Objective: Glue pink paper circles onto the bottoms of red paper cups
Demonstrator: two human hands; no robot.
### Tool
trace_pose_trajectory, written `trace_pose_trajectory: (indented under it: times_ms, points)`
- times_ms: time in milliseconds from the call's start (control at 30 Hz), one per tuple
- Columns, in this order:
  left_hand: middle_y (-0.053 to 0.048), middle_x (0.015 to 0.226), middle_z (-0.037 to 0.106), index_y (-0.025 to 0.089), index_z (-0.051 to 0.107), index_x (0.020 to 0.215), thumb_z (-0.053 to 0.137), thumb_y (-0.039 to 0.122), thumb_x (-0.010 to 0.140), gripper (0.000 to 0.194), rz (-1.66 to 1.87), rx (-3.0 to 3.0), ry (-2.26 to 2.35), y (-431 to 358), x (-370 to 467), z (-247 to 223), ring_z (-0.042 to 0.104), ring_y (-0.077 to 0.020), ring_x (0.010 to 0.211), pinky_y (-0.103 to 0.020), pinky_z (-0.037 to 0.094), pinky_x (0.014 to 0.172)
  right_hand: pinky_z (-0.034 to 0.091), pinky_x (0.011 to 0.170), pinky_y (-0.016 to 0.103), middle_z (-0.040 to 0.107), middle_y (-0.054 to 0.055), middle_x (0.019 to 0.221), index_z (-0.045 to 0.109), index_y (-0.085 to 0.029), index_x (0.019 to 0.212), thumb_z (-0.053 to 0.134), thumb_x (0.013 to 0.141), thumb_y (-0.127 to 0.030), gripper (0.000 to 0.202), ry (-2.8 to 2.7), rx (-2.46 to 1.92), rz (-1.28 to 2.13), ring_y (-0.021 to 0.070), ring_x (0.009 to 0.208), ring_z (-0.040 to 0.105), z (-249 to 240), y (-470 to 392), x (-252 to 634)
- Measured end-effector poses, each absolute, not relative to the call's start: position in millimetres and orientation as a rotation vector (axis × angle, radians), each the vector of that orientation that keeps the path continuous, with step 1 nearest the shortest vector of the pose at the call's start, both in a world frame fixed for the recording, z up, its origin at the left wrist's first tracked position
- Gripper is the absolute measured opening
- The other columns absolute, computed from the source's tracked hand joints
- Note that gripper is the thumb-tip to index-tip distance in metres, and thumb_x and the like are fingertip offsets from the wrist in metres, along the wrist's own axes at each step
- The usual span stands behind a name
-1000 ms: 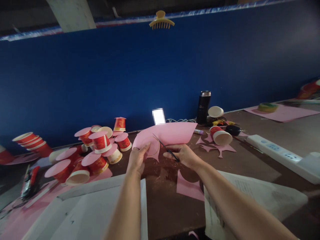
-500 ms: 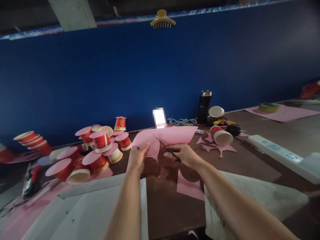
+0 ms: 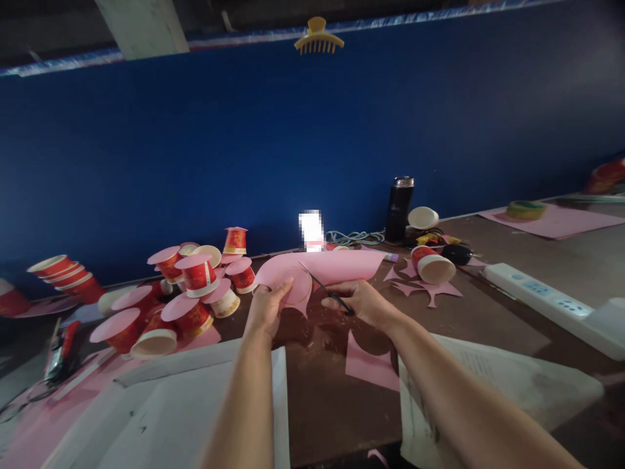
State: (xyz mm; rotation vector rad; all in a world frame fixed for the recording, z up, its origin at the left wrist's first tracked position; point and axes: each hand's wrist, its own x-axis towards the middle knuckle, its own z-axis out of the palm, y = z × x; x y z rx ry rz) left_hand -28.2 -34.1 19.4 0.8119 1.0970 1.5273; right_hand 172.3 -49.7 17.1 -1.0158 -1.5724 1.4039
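Note:
A pink sheet of paper [image 3: 336, 266] with a drawn circle on it is pinched in my left hand [image 3: 267, 306], thumb on top near the circle. My right hand [image 3: 364, 303] grips black-handled scissors [image 3: 336, 298], whose blades point up and left across the paper beside the circle's right edge. A ragged cut tip of the sheet hangs below the circle. On the table under my hands lies a pink offcut [image 3: 371, 365] with a curved bite out of it.
Several red paper cups [image 3: 196, 273] with pink discs stand at left, near a stack of cups [image 3: 68, 279]. At right are a tipped cup [image 3: 434, 266], pink scraps [image 3: 415, 290], a black flask [image 3: 399, 208] and a white power strip [image 3: 551, 306]. A blue partition [image 3: 312, 143] rises behind.
The pink sheet's raised back edge has dipped slightly, showing a little more behind it. Both hands stay nearly in place, and the scissors keep their position along the circle.

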Motion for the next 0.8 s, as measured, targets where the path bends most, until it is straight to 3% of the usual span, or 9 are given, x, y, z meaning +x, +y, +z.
trace_pose_trajectory:
  times_ms: [200, 300, 600, 800]
  points:
    - [-0.003, 0.066, 0.067, 0.012, 0.060, 0.080, 0.087, 0.029, 0.048, 0.045, 1.507, 0.842, 1.093, -32, -31, 15, 0.066, -0.0202, 0.065, -0.037, 0.053, 0.069, 0.031, 0.049, 0.023, 0.048, -0.004, 0.059, 0.073, -0.014, 0.090, 0.074, 0.067, -0.053, 0.046, -1.597, -1.013, 1.444, 0.0068, 0.051, 0.041, 21, -52, 173]
    - [-0.003, 0.064, 0.065, 0.010, 0.064, 0.078, 0.087, 0.032, 0.048, 0.043, 1.521, 0.935, 1.173, -28, -36, 7, 0.064, -0.0207, 0.066, -0.034, 0.050, 0.067, 0.032, 0.049, 0.023, 0.051, -0.004, 0.060, 0.070, -0.015, 0.102, 0.074, 0.069, -0.053, 0.050, -1.603, -0.988, 1.447, 0.0069, 0.051, 0.044, 20, -53, 172]
    - [-0.001, 0.056, 0.060, 0.010, 0.063, 0.065, 0.086, 0.032, 0.049, 0.035, 1.490, 1.100, 1.402, -29, -39, 7, 0.054, -0.0148, 0.052, -0.028, 0.042, 0.055, 0.036, 0.048, 0.023, 0.058, 0.000, 0.064, 0.065, -0.015, 0.114, 0.071, 0.073, -0.053, 0.057, -1.628, -0.954, 1.513, 0.0088, 0.051, 0.049, 13, -53, 171]
    - [-0.007, 0.070, 0.069, 0.007, 0.068, 0.082, 0.086, 0.031, 0.050, 0.045, 1.471, 0.984, 1.135, -29, -38, 8, 0.064, -0.0197, 0.064, -0.033, 0.050, 0.067, 0.036, 0.050, 0.023, 0.055, -0.001, 0.062, 0.070, -0.012, 0.097, 0.075, 0.067, -0.055, 0.052, -1.597, -0.982, 1.514, 0.0073, 0.051, 0.046, 21, -54, 170]
